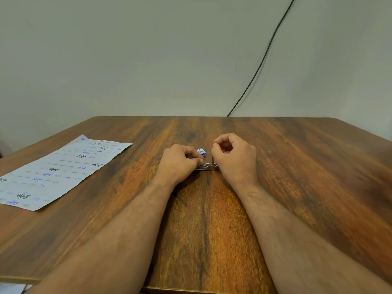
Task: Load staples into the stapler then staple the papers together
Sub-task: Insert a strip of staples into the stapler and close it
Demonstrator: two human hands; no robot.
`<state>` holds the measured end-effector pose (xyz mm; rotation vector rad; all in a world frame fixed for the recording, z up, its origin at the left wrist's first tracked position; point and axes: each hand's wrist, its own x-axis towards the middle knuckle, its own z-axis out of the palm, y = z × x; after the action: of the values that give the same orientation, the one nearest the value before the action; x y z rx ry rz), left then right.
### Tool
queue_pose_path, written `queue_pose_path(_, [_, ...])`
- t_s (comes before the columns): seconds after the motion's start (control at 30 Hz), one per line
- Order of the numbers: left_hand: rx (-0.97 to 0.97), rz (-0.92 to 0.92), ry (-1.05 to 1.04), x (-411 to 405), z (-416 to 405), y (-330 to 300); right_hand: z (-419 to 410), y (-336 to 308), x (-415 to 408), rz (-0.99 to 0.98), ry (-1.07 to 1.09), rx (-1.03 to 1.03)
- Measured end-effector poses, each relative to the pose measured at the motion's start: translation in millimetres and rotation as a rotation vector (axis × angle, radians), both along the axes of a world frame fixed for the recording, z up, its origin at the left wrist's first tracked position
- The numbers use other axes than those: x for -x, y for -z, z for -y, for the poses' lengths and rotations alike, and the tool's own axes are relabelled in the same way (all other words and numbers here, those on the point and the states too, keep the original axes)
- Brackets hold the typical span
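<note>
So, from the head camera, both forearms reach out over the wooden table (297, 187) and the hands meet near its middle. The left hand (178, 164) sits knuckles up, fingers curled under, fingertips pinching something small at the near end of a metal piece lying flat on the wood; what exactly sits between those fingertips is too small to tell. That metal piece is the stapler (206, 166), only a thin silvery strip of it showing in the gap between the two hands, with an upright part rising at its right end. The right hand (234, 158) is at three o'clock from the stapler, fingers curled in with thumb and forefinger close together above it; whether they hold anything, I cannot tell. Just beyond the left fingertips, at twelve o'clock from the stapler, lies a small blue and white staple box (201, 152), partly hidden by the knuckles. Well apart, at nine o'clock, the papers (61, 172) lie flat, covered in scrawled blue and black handwriting. A black cable (265, 58) runs down the pale wall (127, 60) to the table's far edge.
</note>
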<state>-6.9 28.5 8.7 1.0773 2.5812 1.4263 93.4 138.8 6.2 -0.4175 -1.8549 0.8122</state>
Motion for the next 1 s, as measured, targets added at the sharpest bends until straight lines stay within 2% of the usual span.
queue_pose_path(0.17, [-0.016, -0.139, -0.057, 11.0, -5.2, 6.8, 1.2, -0.8, -0.1, 0.028, -0.004, 0.007])
queue_pose_path(0.3, [0.238, -0.243, -0.024, 17.6, -11.7, 12.1, 0.0, 0.2, 1.6, 0.032, 0.000, 0.001])
queue_pose_path(0.4, [0.343, -0.203, -0.029, 15.5, -15.1, 12.0, -1.6, 1.0, 2.7, 0.026, -0.014, 0.018])
queue_pose_path(0.5, [0.262, -0.099, -0.069, 15.6, -14.3, 7.3, -1.4, 1.8, 3.0, 0.052, -0.033, 0.007])
queue_pose_path(0.67, [0.014, 0.013, -0.178, 19.1, -8.1, 7.2, -1.1, 1.7, 1.2, 0.064, -0.029, 0.006])
queue_pose_path(0.83, [-0.176, -0.019, -0.248, 16.1, -1.5, 2.0, 1.3, 0.6, -0.1, 0.041, -0.040, 0.013])
queue_pose_path(1.0, [-0.429, 0.029, -0.185, 14.6, 6.4, 0.7, 2.6, 0.2, -2.2, 0.051, -0.083, 0.021])
